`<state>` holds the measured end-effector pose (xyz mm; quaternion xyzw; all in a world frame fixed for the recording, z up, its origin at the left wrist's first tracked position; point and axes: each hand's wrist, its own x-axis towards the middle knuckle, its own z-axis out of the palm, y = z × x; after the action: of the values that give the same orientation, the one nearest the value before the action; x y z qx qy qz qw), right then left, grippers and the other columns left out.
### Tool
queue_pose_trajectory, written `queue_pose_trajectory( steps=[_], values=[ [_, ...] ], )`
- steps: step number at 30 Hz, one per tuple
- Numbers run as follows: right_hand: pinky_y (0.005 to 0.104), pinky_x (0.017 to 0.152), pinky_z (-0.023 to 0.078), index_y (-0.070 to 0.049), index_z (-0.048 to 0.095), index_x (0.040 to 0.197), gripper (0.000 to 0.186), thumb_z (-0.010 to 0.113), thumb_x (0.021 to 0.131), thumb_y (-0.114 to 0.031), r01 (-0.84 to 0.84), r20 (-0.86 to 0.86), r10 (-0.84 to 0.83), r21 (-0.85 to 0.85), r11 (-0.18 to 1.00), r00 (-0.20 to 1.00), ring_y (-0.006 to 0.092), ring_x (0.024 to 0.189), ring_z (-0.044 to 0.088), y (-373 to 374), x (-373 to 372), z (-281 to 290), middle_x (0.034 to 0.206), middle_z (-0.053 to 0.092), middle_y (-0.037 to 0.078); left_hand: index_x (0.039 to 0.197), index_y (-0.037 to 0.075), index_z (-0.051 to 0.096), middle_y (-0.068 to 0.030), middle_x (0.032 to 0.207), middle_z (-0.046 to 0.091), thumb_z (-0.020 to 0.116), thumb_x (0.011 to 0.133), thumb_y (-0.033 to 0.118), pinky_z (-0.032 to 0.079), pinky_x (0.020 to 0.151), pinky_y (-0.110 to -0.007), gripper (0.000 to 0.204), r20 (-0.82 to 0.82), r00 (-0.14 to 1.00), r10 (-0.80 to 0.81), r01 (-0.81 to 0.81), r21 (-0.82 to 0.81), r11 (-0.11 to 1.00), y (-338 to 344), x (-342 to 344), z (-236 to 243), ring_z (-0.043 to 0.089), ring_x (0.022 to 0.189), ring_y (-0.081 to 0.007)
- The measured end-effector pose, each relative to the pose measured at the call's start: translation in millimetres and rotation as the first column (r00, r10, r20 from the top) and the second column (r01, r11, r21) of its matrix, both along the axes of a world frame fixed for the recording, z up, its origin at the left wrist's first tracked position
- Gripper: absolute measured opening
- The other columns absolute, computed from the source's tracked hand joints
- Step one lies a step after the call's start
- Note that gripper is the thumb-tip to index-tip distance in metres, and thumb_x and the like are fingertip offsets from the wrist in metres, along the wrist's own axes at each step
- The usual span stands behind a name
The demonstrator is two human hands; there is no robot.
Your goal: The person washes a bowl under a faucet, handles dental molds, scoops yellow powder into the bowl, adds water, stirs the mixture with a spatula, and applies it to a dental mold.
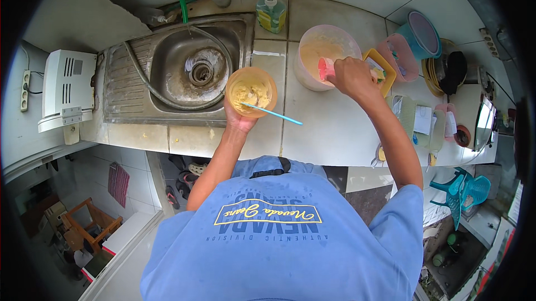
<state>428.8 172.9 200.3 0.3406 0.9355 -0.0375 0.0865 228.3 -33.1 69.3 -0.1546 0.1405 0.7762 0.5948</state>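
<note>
My left hand (241,118) is closed around the lower side of a translucent orange plastic container (270,82), near the sink's right edge. Inside it lies a yellowish, lumpy mass (249,93), and a thin light-blue handle (282,117) leans out over the rim toward the right. My right hand (353,78) grips a small red-pink scoop (326,69) at the right rim of a large translucent pinkish tub (304,69). Beige powder-like material (322,50) shows in that tub. The fingers partly cover the scoop, so what it contains is hard to make out.
A steel sink (129,78) with a grey hose (146,86) lies left. Behind stands a soap pump bottle (271,12). A yellow basket (394,75), a pink container (410,55) and a blue-lidded tub (424,32) crowd the right. The tiled counter's front edge (301,162) runs before me.
</note>
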Motion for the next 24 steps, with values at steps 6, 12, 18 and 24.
queue_pose_trajectory(
  steps=[6,12,18,24],
  values=[
    [0.048,0.062,0.047,0.002,0.061,0.063,0.02,0.06,0.075,-0.014,-0.041,-0.107,0.026,-0.138,0.99,0.994,0.0399,0.066,0.061,16,-13,-32,0.07,0.062,0.023,0.125,0.01,0.055,-0.0107,0.124,0.059,0.054,0.092,0.041,0.045,0.101,-0.049,0.046,-0.015,0.998,-0.061,0.06,-0.045,0.997,-7,9,7,0.054,0.117,-0.0297],
    [0.0473,0.061,0.05,0.002,0.065,0.064,0.017,0.057,0.073,-0.011,-0.059,-0.256,0.02,-0.146,0.988,0.967,0.0418,0.063,0.062,14,-20,-40,0.065,0.06,0.026,0.124,0.007,0.054,-0.0117,0.122,0.058,0.047,0.094,0.041,0.048,0.097,-0.047,0.046,-0.028,0.998,-0.053,0.047,-0.179,0.983,-8,15,11,0.056,0.112,-0.0295],
    [0.0467,0.056,0.041,0.003,0.057,0.064,0.019,0.056,0.075,-0.013,-0.062,-0.221,-0.04,-0.436,0.898,0.974,0.0387,0.056,0.051,20,-15,-29,0.061,0.053,0.023,0.124,0.006,0.053,-0.013,0.122,0.058,0.046,0.094,0.041,0.048,0.097,-0.048,0.047,-0.031,0.998,-0.062,0.052,-0.255,0.965,-3,16,11,0.056,0.113,-0.0302],
    [0.0449,0.055,0.04,0.005,0.056,0.066,0.022,0.057,0.077,-0.014,0.015,-0.365,-0.185,-0.422,0.906,0.912,0.0382,0.055,0.05,32,7,-7,0.061,0.053,0.022,0.126,0.006,0.052,-0.0129,0.123,0.057,0.047,0.093,0.041,0.048,0.097,-0.049,0.049,-0.004,0.994,-0.111,0.106,-0.266,0.958,11,23,20,0.056,0.113,-0.0299]
  ],
)
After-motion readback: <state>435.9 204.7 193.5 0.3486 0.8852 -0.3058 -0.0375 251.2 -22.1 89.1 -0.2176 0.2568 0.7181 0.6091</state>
